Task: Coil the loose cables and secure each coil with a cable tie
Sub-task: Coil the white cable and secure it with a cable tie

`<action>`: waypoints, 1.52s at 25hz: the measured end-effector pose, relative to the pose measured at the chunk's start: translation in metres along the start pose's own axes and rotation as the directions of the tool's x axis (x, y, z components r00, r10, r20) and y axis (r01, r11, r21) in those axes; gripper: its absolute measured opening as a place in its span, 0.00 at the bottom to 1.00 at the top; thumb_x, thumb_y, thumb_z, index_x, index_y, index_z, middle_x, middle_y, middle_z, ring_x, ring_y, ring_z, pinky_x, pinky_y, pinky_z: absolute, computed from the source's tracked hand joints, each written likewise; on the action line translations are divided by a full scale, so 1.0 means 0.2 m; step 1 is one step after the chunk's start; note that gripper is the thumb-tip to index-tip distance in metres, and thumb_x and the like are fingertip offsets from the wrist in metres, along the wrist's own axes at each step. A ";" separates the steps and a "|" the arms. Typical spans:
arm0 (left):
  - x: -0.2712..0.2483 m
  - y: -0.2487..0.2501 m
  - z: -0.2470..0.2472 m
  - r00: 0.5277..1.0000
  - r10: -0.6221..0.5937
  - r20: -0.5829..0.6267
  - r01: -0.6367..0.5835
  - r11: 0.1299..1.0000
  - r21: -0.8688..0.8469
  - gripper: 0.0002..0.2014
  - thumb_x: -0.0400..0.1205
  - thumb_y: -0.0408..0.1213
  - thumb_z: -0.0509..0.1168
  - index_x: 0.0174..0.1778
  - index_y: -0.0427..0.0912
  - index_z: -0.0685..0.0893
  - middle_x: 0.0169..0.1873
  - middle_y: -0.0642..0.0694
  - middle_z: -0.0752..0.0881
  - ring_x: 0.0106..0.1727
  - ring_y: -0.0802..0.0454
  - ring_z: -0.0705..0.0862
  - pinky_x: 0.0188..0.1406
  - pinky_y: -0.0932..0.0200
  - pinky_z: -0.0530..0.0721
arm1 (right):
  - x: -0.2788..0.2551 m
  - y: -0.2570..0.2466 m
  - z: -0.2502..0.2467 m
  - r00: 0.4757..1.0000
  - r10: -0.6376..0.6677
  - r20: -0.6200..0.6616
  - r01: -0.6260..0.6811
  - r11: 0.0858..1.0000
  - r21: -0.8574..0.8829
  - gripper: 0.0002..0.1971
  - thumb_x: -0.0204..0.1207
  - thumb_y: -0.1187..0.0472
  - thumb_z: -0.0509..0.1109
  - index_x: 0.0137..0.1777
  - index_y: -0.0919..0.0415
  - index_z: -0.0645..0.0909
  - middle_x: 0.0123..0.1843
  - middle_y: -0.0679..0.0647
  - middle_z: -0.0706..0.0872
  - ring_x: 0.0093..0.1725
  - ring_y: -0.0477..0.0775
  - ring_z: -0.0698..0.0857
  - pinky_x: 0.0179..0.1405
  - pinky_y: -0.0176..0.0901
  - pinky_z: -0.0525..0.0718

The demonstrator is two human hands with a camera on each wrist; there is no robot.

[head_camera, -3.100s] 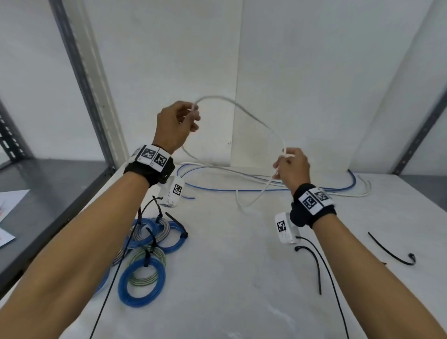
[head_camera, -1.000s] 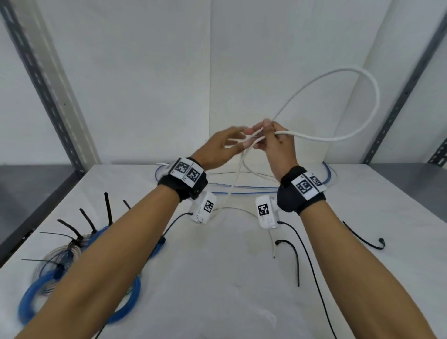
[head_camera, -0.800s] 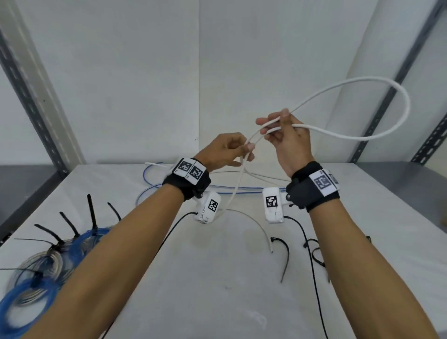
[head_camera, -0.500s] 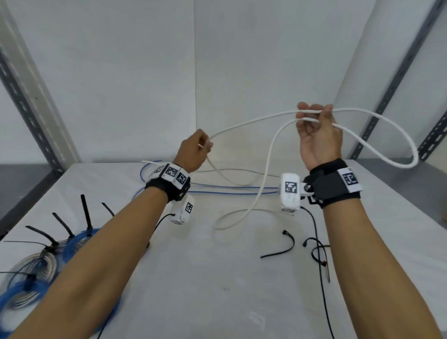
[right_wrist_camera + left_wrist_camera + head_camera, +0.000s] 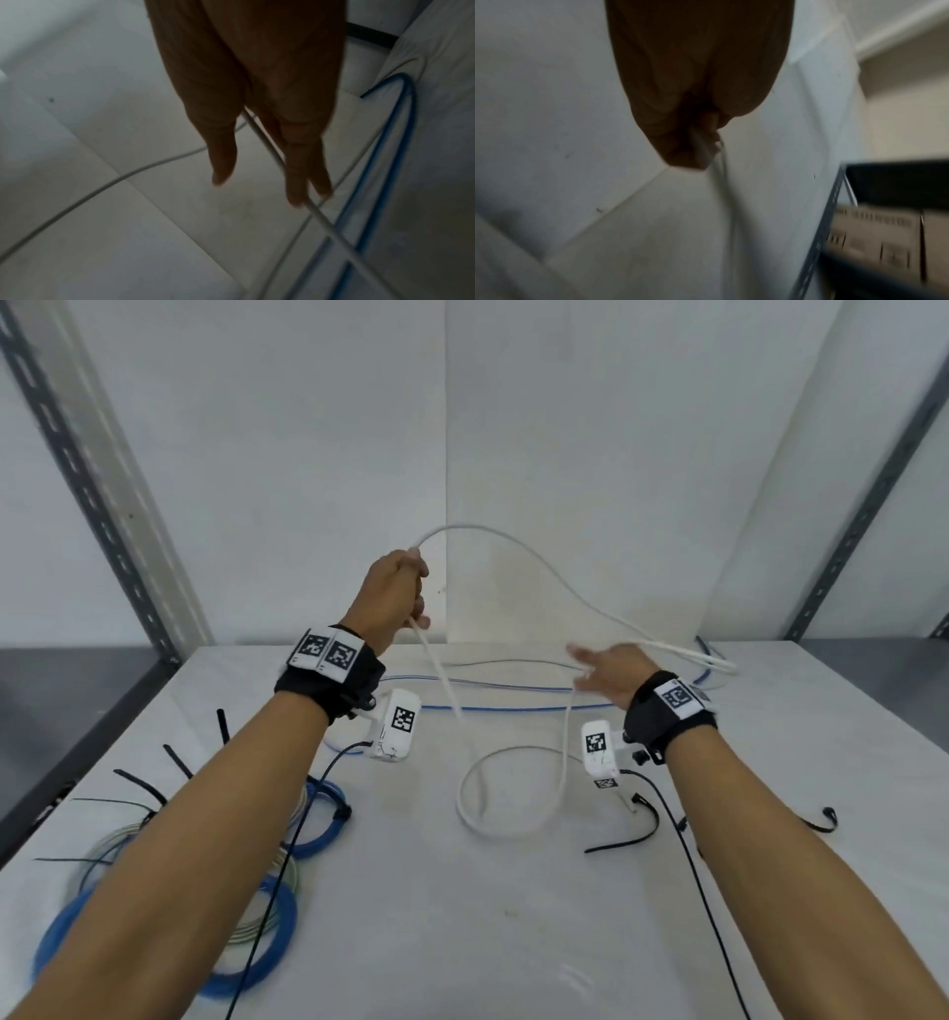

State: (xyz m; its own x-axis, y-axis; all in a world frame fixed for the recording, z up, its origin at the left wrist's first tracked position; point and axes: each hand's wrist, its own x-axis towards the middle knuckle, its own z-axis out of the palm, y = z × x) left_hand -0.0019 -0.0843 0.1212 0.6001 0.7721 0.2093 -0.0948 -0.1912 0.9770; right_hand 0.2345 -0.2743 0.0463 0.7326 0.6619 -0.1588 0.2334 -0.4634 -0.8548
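Note:
My left hand point(image 5: 403, 588) is raised near the back wall and grips the white cable point(image 5: 518, 546) in a fist; the left wrist view shows its fingers point(image 5: 700, 146) curled round the strands. From there the cable arcs up and right, then drops past my right hand point(image 5: 598, 666). That hand hovers low over the table with straight fingers, and the white cable point(image 5: 267, 148) runs loosely along them, ungripped. One loop of the white cable point(image 5: 464, 806) lies on the table between my wrists.
A loose blue cable point(image 5: 513, 709) runs along the back of the white table point(image 5: 462, 942). Tied blue and grey coils point(image 5: 267, 932) sit at the front left. Black cable ties point(image 5: 634, 834) lie near my right wrist. Metal shelf posts point(image 5: 102, 469) flank the table.
My right hand dropped from head height to just above the table and opened its fingers, letting the loop fall. My left hand rose with the cable.

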 end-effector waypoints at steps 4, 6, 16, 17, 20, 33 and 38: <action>-0.02 0.04 -0.04 0.972 -0.234 -0.002 0.200 0.835 -0.512 0.19 0.94 0.36 0.48 0.36 0.44 0.69 0.19 0.54 0.61 0.17 0.59 0.57 0.12 0.68 0.57 | -0.10 -0.02 0.08 0.993 0.113 0.043 -0.085 0.907 -0.413 0.33 0.78 0.33 0.69 0.55 0.68 0.85 0.41 0.62 0.93 0.32 0.55 0.89 0.36 0.39 0.84; -0.01 0.04 -0.05 0.965 -0.261 -0.035 0.175 0.735 -0.656 0.20 0.94 0.34 0.46 0.34 0.43 0.68 0.17 0.54 0.61 0.15 0.60 0.57 0.10 0.68 0.57 | -0.21 -0.11 0.11 0.982 0.106 0.157 -0.060 0.960 -0.274 0.39 0.79 0.29 0.62 0.47 0.70 0.87 0.35 0.61 0.92 0.25 0.52 0.85 0.27 0.37 0.81; -0.08 0.07 0.04 0.972 -0.221 -0.081 0.072 0.604 -0.794 0.21 0.95 0.38 0.47 0.34 0.44 0.67 0.17 0.54 0.60 0.15 0.59 0.57 0.11 0.67 0.58 | -0.58 -0.32 0.32 0.808 -0.104 0.580 -0.016 0.980 0.199 0.39 0.84 0.31 0.53 0.58 0.69 0.86 0.50 0.69 0.92 0.47 0.64 0.94 0.36 0.40 0.90; -0.08 0.07 0.02 0.974 -0.216 -0.067 0.077 0.597 -0.798 0.21 0.95 0.38 0.47 0.34 0.44 0.68 0.18 0.54 0.59 0.16 0.59 0.57 0.11 0.67 0.58 | -0.57 -0.32 0.32 0.836 -0.107 0.539 0.003 0.982 0.190 0.38 0.84 0.32 0.55 0.58 0.70 0.86 0.48 0.68 0.93 0.45 0.62 0.94 0.35 0.38 0.88; -0.09 0.08 0.01 0.974 -0.203 -0.106 0.030 0.572 -0.820 0.20 0.95 0.39 0.47 0.35 0.44 0.68 0.18 0.54 0.59 0.16 0.58 0.57 0.11 0.66 0.58 | -0.58 -0.30 0.38 0.826 -0.048 0.562 0.052 0.999 0.008 0.33 0.84 0.32 0.56 0.60 0.63 0.85 0.38 0.63 0.92 0.32 0.55 0.90 0.27 0.35 0.83; -0.23 0.00 -0.08 0.981 -0.191 0.037 0.181 0.824 -0.536 0.19 0.95 0.44 0.49 0.38 0.45 0.71 0.21 0.54 0.61 0.18 0.58 0.57 0.13 0.66 0.60 | -0.46 -0.22 0.49 0.936 -0.311 -0.167 0.348 0.891 0.290 0.07 0.80 0.66 0.75 0.53 0.60 0.80 0.41 0.64 0.90 0.38 0.60 0.90 0.39 0.51 0.93; -0.33 -0.08 -0.11 0.999 -0.027 0.035 0.032 0.986 -0.161 0.10 0.94 0.39 0.53 0.64 0.39 0.76 0.28 0.48 0.74 0.24 0.53 0.74 0.32 0.56 0.86 | -0.47 -0.31 0.46 0.735 -0.574 -0.362 0.630 0.775 0.051 0.15 0.83 0.69 0.68 0.66 0.56 0.74 0.43 0.55 0.91 0.38 0.49 0.90 0.41 0.34 0.87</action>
State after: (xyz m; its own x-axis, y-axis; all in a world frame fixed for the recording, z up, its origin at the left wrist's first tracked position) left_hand -0.0564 -0.1190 0.0931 0.6298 0.7553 0.1816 -0.2026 -0.0661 0.9770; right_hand 0.0926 -0.2531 0.0695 0.6358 0.5388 0.5526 0.6097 0.0884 -0.7877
